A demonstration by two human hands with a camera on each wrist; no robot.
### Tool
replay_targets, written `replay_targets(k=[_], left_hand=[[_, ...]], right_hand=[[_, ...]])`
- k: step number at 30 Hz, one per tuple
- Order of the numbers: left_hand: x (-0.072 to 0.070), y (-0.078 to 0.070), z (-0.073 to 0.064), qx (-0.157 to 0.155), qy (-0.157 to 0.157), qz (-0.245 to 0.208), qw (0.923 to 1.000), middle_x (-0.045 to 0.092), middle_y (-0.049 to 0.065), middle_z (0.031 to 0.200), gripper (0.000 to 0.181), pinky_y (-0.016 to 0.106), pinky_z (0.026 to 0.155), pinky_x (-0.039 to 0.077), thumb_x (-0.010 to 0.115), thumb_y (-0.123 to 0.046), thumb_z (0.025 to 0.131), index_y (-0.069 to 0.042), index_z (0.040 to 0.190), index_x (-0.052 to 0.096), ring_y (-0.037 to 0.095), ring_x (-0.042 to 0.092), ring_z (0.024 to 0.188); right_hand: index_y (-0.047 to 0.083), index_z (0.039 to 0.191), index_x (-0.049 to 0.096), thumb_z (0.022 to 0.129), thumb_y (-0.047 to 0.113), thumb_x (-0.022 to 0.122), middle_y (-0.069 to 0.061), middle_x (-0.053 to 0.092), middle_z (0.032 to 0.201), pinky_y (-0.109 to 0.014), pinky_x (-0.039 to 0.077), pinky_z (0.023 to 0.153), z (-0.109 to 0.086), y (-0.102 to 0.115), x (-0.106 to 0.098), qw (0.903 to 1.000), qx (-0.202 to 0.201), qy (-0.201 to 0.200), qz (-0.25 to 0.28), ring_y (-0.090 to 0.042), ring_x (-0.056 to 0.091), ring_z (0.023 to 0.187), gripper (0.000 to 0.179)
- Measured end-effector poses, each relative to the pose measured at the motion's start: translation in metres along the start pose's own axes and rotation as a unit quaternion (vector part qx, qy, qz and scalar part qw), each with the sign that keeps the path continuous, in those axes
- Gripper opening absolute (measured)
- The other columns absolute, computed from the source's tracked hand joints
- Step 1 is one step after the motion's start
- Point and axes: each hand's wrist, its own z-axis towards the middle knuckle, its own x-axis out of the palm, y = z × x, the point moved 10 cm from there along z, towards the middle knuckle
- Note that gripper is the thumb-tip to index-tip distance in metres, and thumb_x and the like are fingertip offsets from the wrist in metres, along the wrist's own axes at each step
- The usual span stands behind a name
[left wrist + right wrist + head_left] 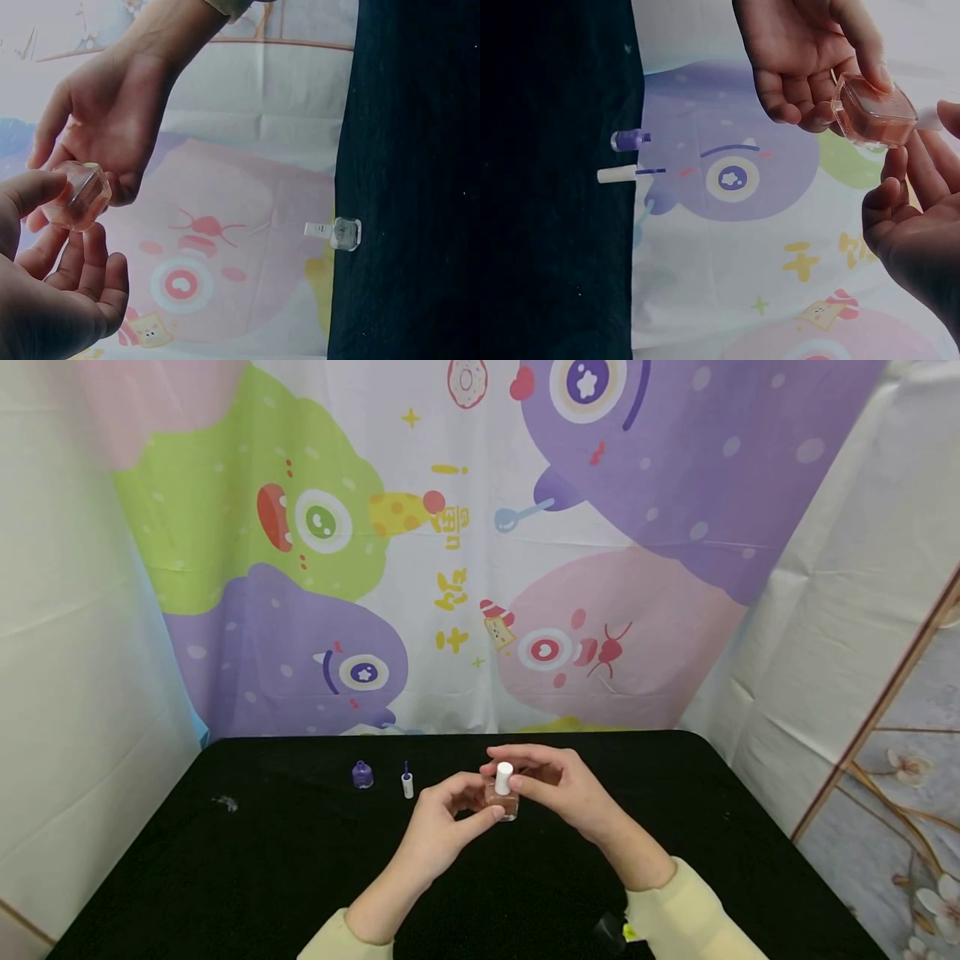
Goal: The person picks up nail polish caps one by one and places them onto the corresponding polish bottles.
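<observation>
A bottle of pinkish-brown nail polish (502, 802) is held up over the black table, its white cap (504, 778) on top. My left hand (444, 828) pinches the glass between thumb and fingers. My right hand (566, 789) holds the cap, thumb on the near side and fingers around the back. In the right wrist view, the clear bottle base (877, 112) faces the camera and the cap is partly hidden by the right fingers.
An uncapped purple nail polish bottle (362, 775) stands left on the black table (262, 860). Beside it a white cap (407, 786) stands brush up. The left wrist view shows another white-capped clear bottle (346, 234). A dark object (610, 932) lies by the right sleeve.
</observation>
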Motion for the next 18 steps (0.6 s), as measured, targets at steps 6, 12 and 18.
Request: replay_targets(k=[6, 12, 18], left_hand=[[-0.0003, -0.0008, 0.0000, 0.001, -0.001, -0.002, 1.0000, 0.067, 0.006, 0.096, 0.026, 0.034, 0.083, 0.050, 0.072, -0.016, 0.082, -0.010, 0.107, 0.065, 0.017, 0.062, 0.087], [-0.0009, -0.0006, -0.0005, 0.003, -0.001, -0.012, 0.9999, 0.067, 0.008, 0.098, 0.029, 0.033, 0.083, 0.051, 0.071, -0.014, 0.082, -0.008, 0.110, 0.064, 0.016, 0.062, 0.088], [-0.0028, -0.0030, -0.0005, 0.013, -0.008, -0.015, 0.9998, 0.067, 0.008, 0.096, 0.026, 0.032, 0.082, 0.051, 0.072, -0.015, 0.082, -0.009, 0.106, 0.065, 0.016, 0.063, 0.087]], right_hand=[[-0.004, 0.127, 0.052, 0.096, 0.009, 0.049, -0.009, 0.066, 0.117, -0.036, 0.051, 0.086, 0.0004, 0.0016, 0.0023, 0.9999, -0.004, 0.014, -0.004, -0.020, 0.063, 0.102, 0.033], [-0.001, 0.121, 0.058, 0.095, 0.010, 0.052, -0.012, 0.066, 0.112, -0.035, 0.053, 0.080, 0.0009, -0.0004, -0.0005, 0.9992, 0.012, -0.003, -0.038, -0.018, 0.064, 0.092, 0.028], [-0.003, 0.118, 0.059, 0.095, 0.008, 0.053, -0.015, 0.064, 0.113, -0.034, 0.054, 0.079, 0.0015, -0.0001, -0.0022, 0.9987, 0.004, -0.015, -0.049, -0.015, 0.063, 0.087, 0.026]])
